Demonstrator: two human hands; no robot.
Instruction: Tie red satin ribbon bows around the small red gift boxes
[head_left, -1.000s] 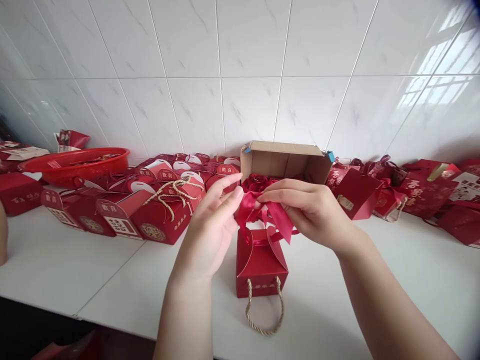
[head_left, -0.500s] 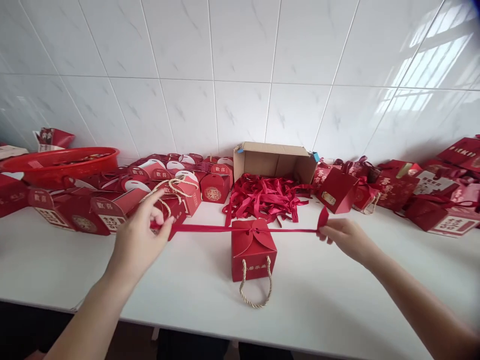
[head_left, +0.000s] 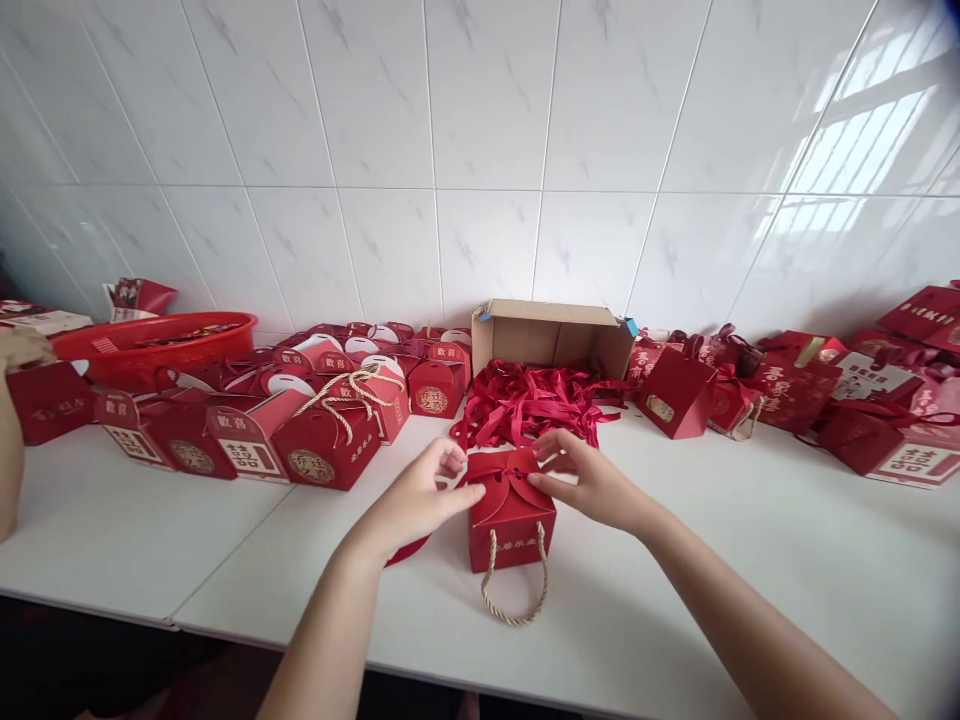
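Note:
A small red gift box [head_left: 512, 545] stands upright on the table in front of me, its curved top flaps folded shut. A red ribbon [head_left: 498, 474] lies across its top, with one loose end showing under my left wrist. From the box's front hangs a twisted cream rope handle [head_left: 516, 618]. My left hand [head_left: 420, 497] is at the top left edge, thumb and fingers apart, the thumb tip over the flap. Opposite it, my right hand [head_left: 589, 482] is at the top right edge, also with thumb and fingers apart. Neither visibly grips anything.
Behind the box, red ribbons [head_left: 525, 405] spill from an open cardboard carton [head_left: 551, 312]. Many red boxes [head_left: 330, 447] stand left, beside a red plastic basin [head_left: 157, 350]. More gift boxes [head_left: 795, 385] sit right. Another person's arm [head_left: 9, 450] shows at far left.
Both hands have let go of the stretched ribbon ends and moved inward to the top of the box. The ribbon is no longer pulled taut sideways. The view has shifted slightly.

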